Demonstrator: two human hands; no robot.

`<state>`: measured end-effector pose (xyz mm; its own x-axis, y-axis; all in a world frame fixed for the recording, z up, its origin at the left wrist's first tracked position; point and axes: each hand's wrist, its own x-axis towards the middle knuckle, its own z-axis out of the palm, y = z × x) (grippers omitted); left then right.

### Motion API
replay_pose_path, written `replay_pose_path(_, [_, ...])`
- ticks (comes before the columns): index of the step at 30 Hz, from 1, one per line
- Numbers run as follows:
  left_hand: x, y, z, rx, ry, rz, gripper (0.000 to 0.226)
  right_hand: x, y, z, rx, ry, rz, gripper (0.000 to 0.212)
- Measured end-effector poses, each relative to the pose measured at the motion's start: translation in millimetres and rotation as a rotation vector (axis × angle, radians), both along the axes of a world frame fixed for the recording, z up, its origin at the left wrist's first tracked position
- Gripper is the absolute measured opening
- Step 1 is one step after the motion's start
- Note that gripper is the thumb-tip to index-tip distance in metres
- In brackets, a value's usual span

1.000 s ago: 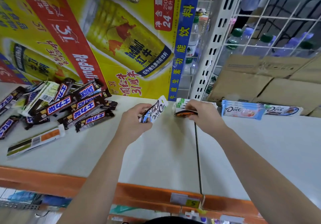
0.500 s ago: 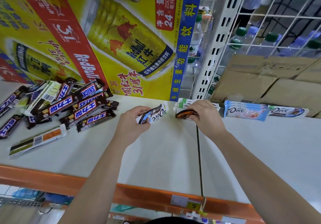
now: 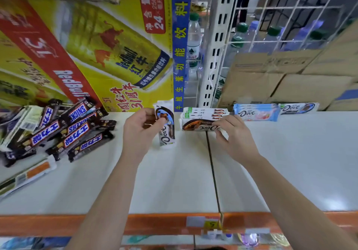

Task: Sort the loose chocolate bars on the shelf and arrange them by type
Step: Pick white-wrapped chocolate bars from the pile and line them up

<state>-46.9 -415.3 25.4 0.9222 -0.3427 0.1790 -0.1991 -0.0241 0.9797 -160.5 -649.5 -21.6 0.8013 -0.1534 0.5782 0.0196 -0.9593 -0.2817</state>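
My left hand holds a white and blue Dove bar upright above the white shelf. My right hand rests its fingertips on an orange Dove bar lying in front of a small stack of white Dove bars. To the right lie a pale blue Dove stack and another white and blue Dove bar. A heap of brown Snickers bars covers the shelf's left end, with a loose white and orange bar in front.
A yellow Red Bull carton stands behind the heap. Cardboard boxes sit behind the Dove bars, beyond a white upright post and wire grid with water bottles. The shelf's orange front edge carries price tags.
My left hand has turned its Dove bar from a slanted, nearly flat position to upright. My right hand has slid off the orange Dove bar, leaving only fingertips on its right end.
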Motion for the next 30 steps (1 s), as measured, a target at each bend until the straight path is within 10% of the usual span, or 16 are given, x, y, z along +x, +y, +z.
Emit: replay_pose_path(30, [-123.2,-379.5,-15.5,0.479,-0.366,-0.307,0.028,-181.5,-265.3,-20.6,0.044,0.239,0.041,0.009])
